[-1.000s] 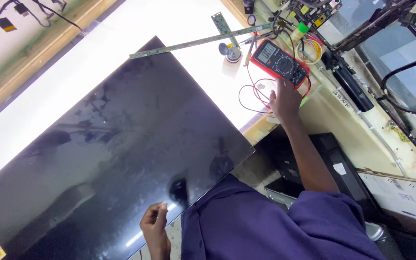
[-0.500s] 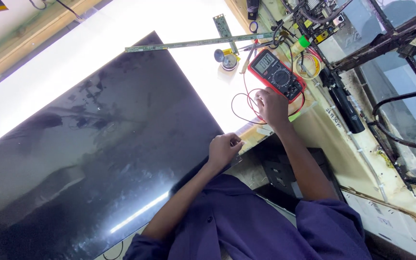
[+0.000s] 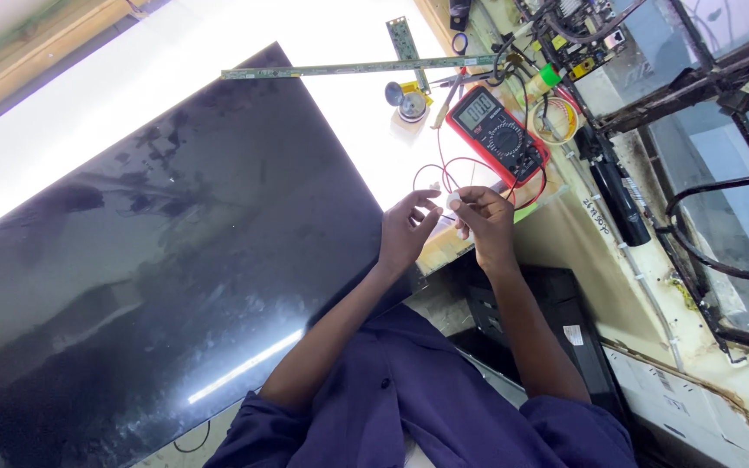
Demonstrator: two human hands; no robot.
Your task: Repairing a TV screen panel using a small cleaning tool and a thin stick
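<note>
Head view: both hands meeting over the lit white table (image 3: 218, 52), just off the right edge of the dark panel (image 3: 158, 251). Pinching a small white piece (image 3: 453, 202) between them. Left hand (image 3: 406, 234) half curled, fingertips (image 3: 431, 198) closing on the piece from the left. Right hand (image 3: 485, 221) half curled too, fingertips (image 3: 464, 206) gripping it from the right; hard to tell which hand is carrying the load. Lying dead between the two hands, then, with neither nearer.

Thin red leads (image 3: 444, 169) looping from the piece away toward the red meter (image 3: 498, 135), sitting just beyond the hands, up and to the right, long axis slanting from far-left to near-right, display end farther off. Right hand lying the nearer to the meter; left hand the nearer to the panel.

Farther still: a long green strip (image 3: 348, 68) running left to right across the table, a shorter strip (image 3: 407, 48) crossing it, a small round metal part (image 3: 409, 102) just left of the meter. Tape roll (image 3: 556, 121) resting right of the meter, well clear of both hands.
</note>
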